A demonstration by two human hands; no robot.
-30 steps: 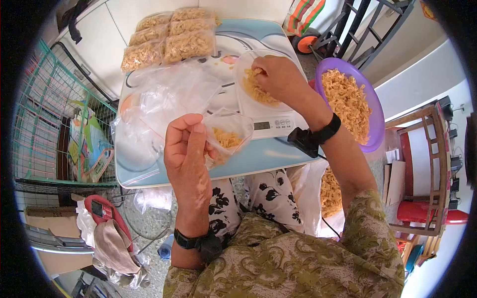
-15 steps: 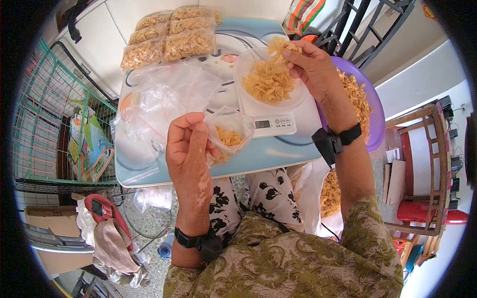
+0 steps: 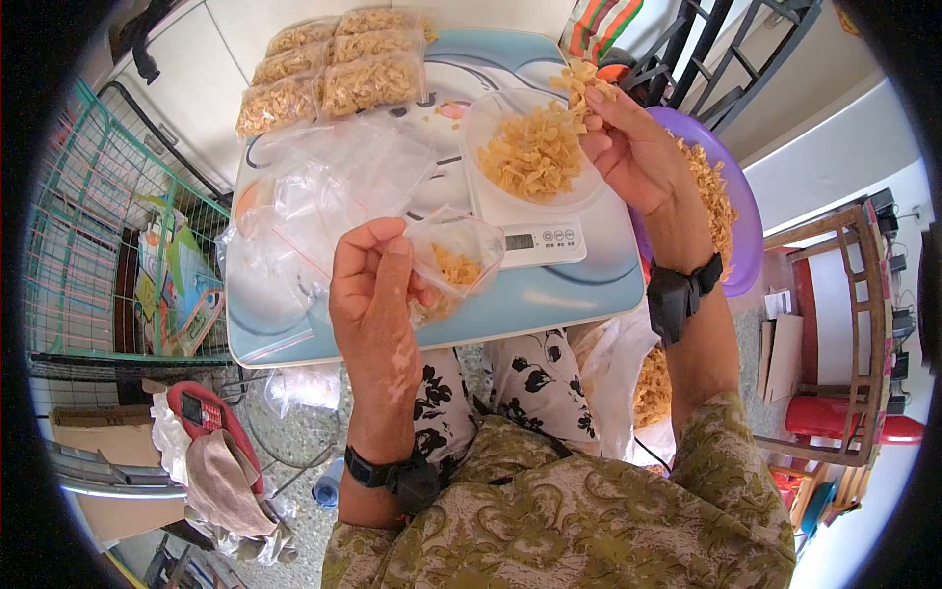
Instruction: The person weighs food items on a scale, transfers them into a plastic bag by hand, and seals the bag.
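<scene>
My left hand [image 3: 378, 285] pinches the edge of a small clear plastic bag [image 3: 481, 236] with some yellow flakes [image 3: 453, 267] in its bottom. Above the right side of a clear bowl [image 3: 591, 187], my right hand [image 3: 623, 137] holds a bunch of dried flakes [image 3: 581, 82] between thumb and fingers. The bowl sits on a white kitchen scale [image 3: 543, 243] and holds a pile of flakes [image 3: 531, 155]. The digits on the scale's display are too small to read. A purple basin [image 3: 748, 226] full of flakes stands partly behind my right forearm.
Filled bags [image 3: 373, 83] are stacked at the back left of the table [image 3: 579, 304]. Empty plastic bags [image 3: 334, 182] lie in front of them. A wire cage [image 3: 88, 236] stands left, a wooden frame [image 3: 856, 324] right. Below the table is a white sack [image 3: 618, 368] with flakes.
My right hand has shifted slightly right and down with its bunch of flakes, and the wrist has turned a little. My left hand and its bag have barely moved.
</scene>
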